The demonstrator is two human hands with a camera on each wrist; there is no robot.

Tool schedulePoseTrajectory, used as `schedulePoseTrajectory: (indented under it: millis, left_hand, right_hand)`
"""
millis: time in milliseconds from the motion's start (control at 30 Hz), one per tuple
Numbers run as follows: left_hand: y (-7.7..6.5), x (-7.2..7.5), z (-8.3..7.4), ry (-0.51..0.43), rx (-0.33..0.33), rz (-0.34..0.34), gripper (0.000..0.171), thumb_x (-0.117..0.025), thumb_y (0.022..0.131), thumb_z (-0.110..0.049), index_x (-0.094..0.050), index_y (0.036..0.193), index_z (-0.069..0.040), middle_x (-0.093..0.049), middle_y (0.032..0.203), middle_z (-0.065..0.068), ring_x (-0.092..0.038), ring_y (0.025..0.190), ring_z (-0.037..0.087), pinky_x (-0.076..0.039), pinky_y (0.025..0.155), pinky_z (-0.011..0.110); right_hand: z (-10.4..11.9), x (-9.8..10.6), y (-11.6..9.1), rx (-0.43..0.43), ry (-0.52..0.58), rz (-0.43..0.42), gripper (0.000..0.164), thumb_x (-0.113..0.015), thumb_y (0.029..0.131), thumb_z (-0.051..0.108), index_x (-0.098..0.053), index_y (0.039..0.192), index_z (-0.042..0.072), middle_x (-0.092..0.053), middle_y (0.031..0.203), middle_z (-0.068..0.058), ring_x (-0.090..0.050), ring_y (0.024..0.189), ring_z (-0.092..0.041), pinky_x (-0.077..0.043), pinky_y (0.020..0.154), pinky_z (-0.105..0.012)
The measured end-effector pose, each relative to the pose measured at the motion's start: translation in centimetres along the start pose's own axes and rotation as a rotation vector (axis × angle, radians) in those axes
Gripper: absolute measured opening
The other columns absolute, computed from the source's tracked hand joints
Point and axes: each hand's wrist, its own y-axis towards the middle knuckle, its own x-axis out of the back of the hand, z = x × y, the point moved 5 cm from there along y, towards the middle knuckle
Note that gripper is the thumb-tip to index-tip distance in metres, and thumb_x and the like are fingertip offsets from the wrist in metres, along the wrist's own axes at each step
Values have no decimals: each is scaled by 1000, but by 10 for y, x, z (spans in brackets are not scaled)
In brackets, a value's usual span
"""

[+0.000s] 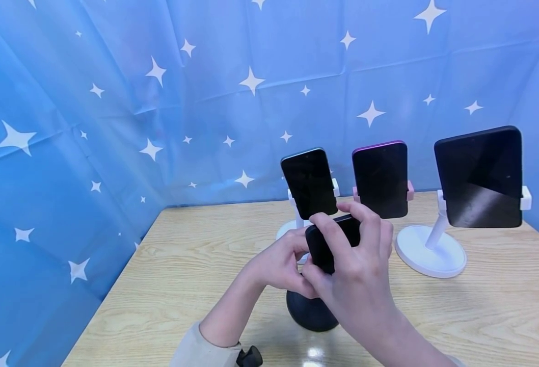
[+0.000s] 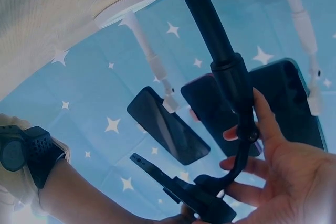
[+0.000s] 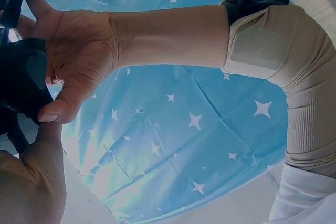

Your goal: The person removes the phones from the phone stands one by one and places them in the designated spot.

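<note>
A small black phone (image 1: 320,252) with a dark screen tilts above a black phone stand, whose round base (image 1: 312,312) rests on the table. My right hand (image 1: 361,267) holds the phone, fingers over its top edge and thumb at its lower side. Behind the phone, my left hand (image 1: 280,262) grips the stand at its upper end. The left wrist view shows the stand's black pole (image 2: 205,19) and bent joint, with the left fingers around that joint. In the right wrist view, the left thumb presses the dark holder (image 3: 23,72), beside the right hand (image 3: 31,182).
Behind the hands stand a teal-edged phone (image 1: 310,183) on a white stand, a magenta-edged phone (image 1: 381,178) in a pink clamp, and a larger black device (image 1: 480,178) on a white stand (image 1: 430,252). A blue star-patterned cloth (image 1: 214,112) hangs behind the wooden table (image 1: 182,250).
</note>
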Motion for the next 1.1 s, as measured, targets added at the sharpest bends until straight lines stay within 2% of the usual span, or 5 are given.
schedulePoseTrajectory:
  millis: [233,333,467,833,1100]
  left_hand:
    - [2,-1,1,3,13,-8,25,-67,63,1,-59,87,-2,-53,76,6,-47,75,10,-44,65,21]
    - [3,-2,1,-10,10,-7,26,-67,63,1,-58,87,-1,-53,77,7,-47,75,11,-45,65,21]
    - [2,-3,3,-45,52,5,27,-69,63,-1,-61,89,0,-55,84,9,-47,85,13,-46,72,23]
    - [0,-3,6,12,108,4,36,-75,65,0,-62,99,1,-56,98,10,-47,93,13,-47,77,24]
    - [2,-2,4,-39,71,4,55,-83,53,2,-59,103,4,-57,104,15,-47,104,17,-43,93,31]
  right_hand:
    - [0,2,3,-13,1,-24,45,-68,55,2,-60,99,2,-43,113,-31,-39,113,-50,-26,77,-55]
    - [-3,3,3,-25,-2,-3,47,-70,54,2,-60,100,3,-43,114,-30,-38,114,-49,-27,77,-54]
    - [-8,5,0,-48,3,35,51,-73,51,3,-60,101,4,-43,118,-29,-37,109,-48,-29,75,-50]
    - [-5,13,3,-18,78,39,45,-64,57,8,-62,102,6,-45,118,-28,-41,111,-41,-30,77,-50]
    - [1,19,7,-34,152,69,38,-64,64,13,-62,101,6,-45,116,-27,-40,115,-42,-32,84,-52]
